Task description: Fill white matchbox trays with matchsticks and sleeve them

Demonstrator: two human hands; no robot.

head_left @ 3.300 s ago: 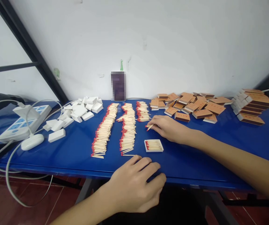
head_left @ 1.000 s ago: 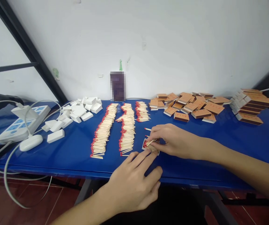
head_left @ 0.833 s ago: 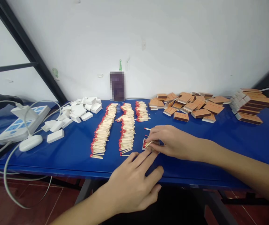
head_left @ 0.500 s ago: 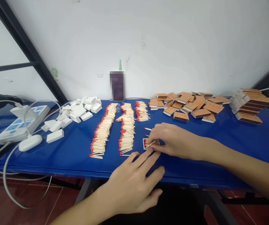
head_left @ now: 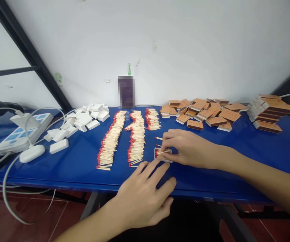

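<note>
A white matchbox tray (head_left: 163,160) lies on the blue table, part-filled with red-headed matches. Over it my right hand (head_left: 179,148) pinches a single match (head_left: 164,152) between thumb and fingers, its red head pointing left. My left hand (head_left: 147,193) is open, fingers spread, with its index fingertip at or close to the tray's near edge. Two loose matches (head_left: 158,138) lie just beyond the tray, partly hidden by my right hand. To the left run a long row of matches (head_left: 111,139), a second row (head_left: 137,137) and a shorter row (head_left: 153,119), heads facing left.
White trays (head_left: 84,119) are heaped at the left. Orange-brown matchbox sleeves (head_left: 205,114) lie piled at the back right, beside a stack of matchboxes (head_left: 271,112). A power strip (head_left: 21,134) with cables sits far left. A pixelated dark object (head_left: 126,92) leans against the wall.
The match in my right hand has swung from slanting to nearly level over the tray. My right hand has shifted slightly up and right; my left hand has barely moved.
</note>
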